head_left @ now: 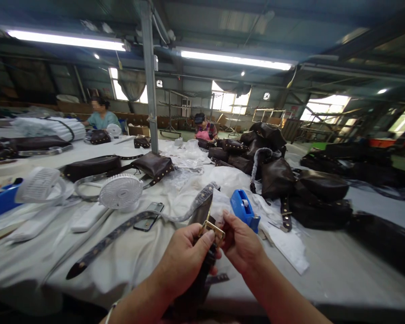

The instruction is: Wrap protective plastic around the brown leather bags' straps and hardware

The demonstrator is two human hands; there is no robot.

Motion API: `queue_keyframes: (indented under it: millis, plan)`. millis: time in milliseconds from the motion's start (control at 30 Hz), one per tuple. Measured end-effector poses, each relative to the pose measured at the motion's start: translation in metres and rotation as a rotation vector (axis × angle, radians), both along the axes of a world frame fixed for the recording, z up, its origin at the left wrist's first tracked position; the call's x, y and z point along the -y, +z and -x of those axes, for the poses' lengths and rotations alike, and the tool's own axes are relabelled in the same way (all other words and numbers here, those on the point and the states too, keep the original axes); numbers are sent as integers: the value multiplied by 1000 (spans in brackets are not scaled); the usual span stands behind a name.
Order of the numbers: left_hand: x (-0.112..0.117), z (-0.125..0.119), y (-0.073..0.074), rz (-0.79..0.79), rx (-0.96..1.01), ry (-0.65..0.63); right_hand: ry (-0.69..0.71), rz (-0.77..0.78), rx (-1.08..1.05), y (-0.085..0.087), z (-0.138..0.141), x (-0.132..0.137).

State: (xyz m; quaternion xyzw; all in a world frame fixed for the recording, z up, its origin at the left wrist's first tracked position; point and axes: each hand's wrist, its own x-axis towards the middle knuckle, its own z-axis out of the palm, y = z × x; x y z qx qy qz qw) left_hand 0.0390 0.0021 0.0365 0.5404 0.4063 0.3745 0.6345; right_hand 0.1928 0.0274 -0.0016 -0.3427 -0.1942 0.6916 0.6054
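Note:
A dark brown leather bag (193, 285) is in front of me near the table edge, partly hidden by my hands. My left hand (184, 252) is closed around its gold buckle (214, 228), the thumb pressed on the metal frame. To the right of the buckle my right hand (242, 243) pinches at a piece of thin white wrapping (219, 204); its fingertips partly hide what they hold. A long studded strap (117, 234) in clear film runs left across the cloth from behind the buckle. Just beyond my right hand stands a blue tape dispenser (242, 207).
A phone (148, 218) lies under the strap. White fans (120, 191) and dark bags (91, 167) are on the left. Many bags are heaped (278, 175) on the right, near a white sheet (285, 249). A metal post (150, 81) rises behind; two people sit farther back.

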Motion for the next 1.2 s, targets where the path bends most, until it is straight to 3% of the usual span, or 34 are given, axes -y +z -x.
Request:
queue_keyframes:
  millis: [467, 733, 1000, 1200]
  plan:
    - [-9, 7, -13, -73, -54, 222, -32, -182, 202, -1, 18, 9]
    - [-5, 3, -20, 17, 56, 116, -70, -224, 436, -7, 19, 12]
    - [1, 1, -15, 16, 60, 93, -24, -203, 264, 4, 25, 19]
    - [-2, 4, -17, 24, 39, 82, 49, -184, 318, 4, 23, 19]
